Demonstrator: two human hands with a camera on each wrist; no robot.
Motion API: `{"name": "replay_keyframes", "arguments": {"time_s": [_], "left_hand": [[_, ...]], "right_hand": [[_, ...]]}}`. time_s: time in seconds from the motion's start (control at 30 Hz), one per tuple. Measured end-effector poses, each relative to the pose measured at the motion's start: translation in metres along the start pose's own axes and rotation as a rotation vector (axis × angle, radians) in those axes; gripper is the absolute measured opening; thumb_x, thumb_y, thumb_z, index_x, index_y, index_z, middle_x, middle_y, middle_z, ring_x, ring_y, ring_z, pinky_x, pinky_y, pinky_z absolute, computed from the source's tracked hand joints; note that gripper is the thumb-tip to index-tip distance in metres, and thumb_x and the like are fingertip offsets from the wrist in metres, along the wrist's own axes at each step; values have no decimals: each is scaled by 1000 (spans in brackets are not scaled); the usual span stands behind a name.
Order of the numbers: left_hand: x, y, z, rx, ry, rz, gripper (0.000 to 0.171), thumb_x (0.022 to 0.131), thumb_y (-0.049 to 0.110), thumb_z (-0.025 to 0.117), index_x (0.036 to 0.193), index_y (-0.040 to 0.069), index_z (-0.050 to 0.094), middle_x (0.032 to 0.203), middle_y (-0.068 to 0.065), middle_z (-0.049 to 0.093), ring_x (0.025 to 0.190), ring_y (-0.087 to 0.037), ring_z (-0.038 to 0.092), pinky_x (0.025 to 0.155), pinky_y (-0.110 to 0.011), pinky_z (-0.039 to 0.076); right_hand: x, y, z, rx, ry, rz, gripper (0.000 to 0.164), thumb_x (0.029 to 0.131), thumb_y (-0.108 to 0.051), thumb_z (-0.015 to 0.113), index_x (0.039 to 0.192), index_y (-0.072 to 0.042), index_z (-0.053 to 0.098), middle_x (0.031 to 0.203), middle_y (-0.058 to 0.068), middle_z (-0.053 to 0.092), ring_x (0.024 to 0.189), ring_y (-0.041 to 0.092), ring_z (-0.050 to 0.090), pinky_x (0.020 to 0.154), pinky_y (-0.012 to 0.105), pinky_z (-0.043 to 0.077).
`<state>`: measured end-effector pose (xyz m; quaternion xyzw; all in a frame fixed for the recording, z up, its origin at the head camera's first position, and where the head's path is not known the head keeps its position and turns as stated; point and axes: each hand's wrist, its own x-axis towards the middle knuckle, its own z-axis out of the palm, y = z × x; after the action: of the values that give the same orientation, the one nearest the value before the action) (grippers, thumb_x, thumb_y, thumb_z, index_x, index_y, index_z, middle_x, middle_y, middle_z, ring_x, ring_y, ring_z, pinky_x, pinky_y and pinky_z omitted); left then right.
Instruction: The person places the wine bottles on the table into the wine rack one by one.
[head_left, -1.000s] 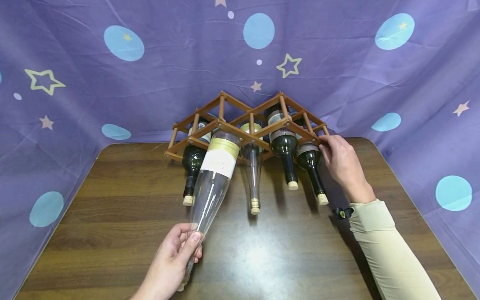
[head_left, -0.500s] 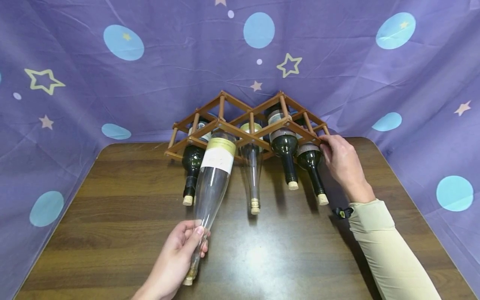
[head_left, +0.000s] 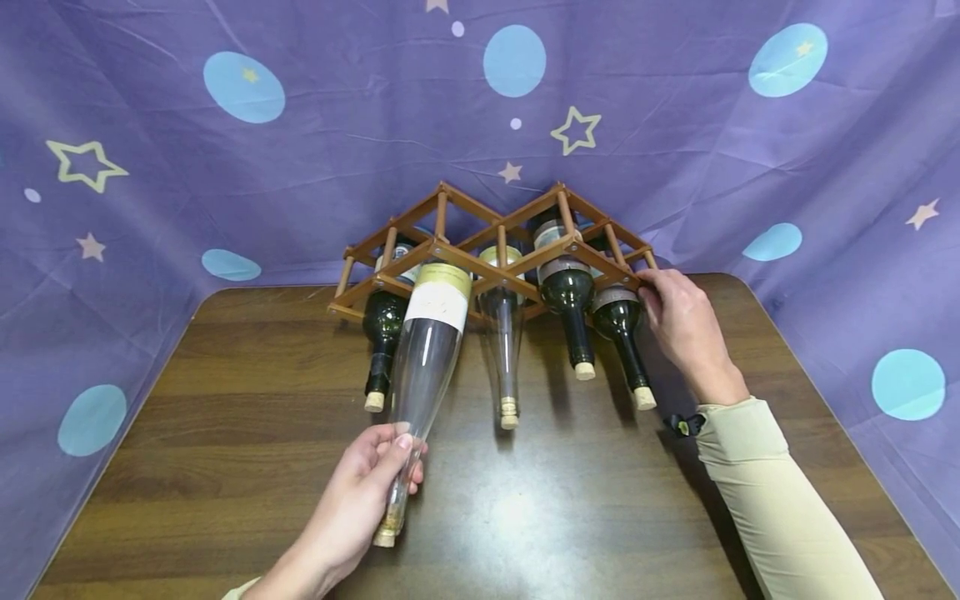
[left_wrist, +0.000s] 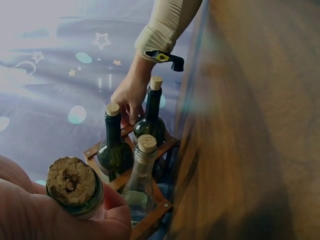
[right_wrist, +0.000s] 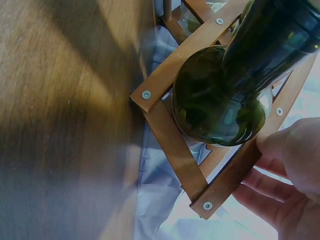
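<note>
My left hand [head_left: 367, 483] grips a clear glass bottle [head_left: 427, 367] by its neck, with the corked end toward me. The bottle's base, above a yellow and white label, lies at the front of the wooden wine rack [head_left: 438, 248], left of the middle; whether it is inside the opening is hard to tell. In the left wrist view its cork [left_wrist: 74, 181] shows up close. My right hand [head_left: 686, 329] holds the rack's right end, thumb and fingers on a slat [right_wrist: 235, 175] beside a dark green bottle [right_wrist: 220, 100].
In the rack lie a green bottle [head_left: 385, 321] at left, another clear bottle [head_left: 502, 333] in the middle, and two green bottles [head_left: 567, 292] at right, all corked, necks forward. The rack stands at the back of the wooden table [head_left: 225, 467], before a purple curtain [head_left: 337, 125].
My left hand has pushed the clear bottle forward and slightly right, its base moving farther toward the rack, and its neck has swung right. My right hand stays on the rack.
</note>
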<state>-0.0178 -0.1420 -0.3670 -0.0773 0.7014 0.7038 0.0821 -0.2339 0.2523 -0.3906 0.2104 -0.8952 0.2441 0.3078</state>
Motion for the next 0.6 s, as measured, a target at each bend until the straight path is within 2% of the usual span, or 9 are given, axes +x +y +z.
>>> {"name": "replay_keyframes", "arguments": {"time_s": [0.3,0.6], "left_hand": [[13,11,3,-55,-38,-27,31,104,15,49,125,-8,46,111,-19,58,83,-19,58,78,-34,55],[28,21,9,-91,-52,-10,27,103,10,47,122,-10,47,111,-18,57,83,-18,59,76,-29,54]], "right_hand": [[0,0,0,-2,-15,10,21,94,-1,63,114,1,68,104,17,66,98,35,62,87,49,49],[1,1,0,-14,-18,14,21,94,0,62,115,1,68,104,18,66,97,37,62,86,50,49]]}}
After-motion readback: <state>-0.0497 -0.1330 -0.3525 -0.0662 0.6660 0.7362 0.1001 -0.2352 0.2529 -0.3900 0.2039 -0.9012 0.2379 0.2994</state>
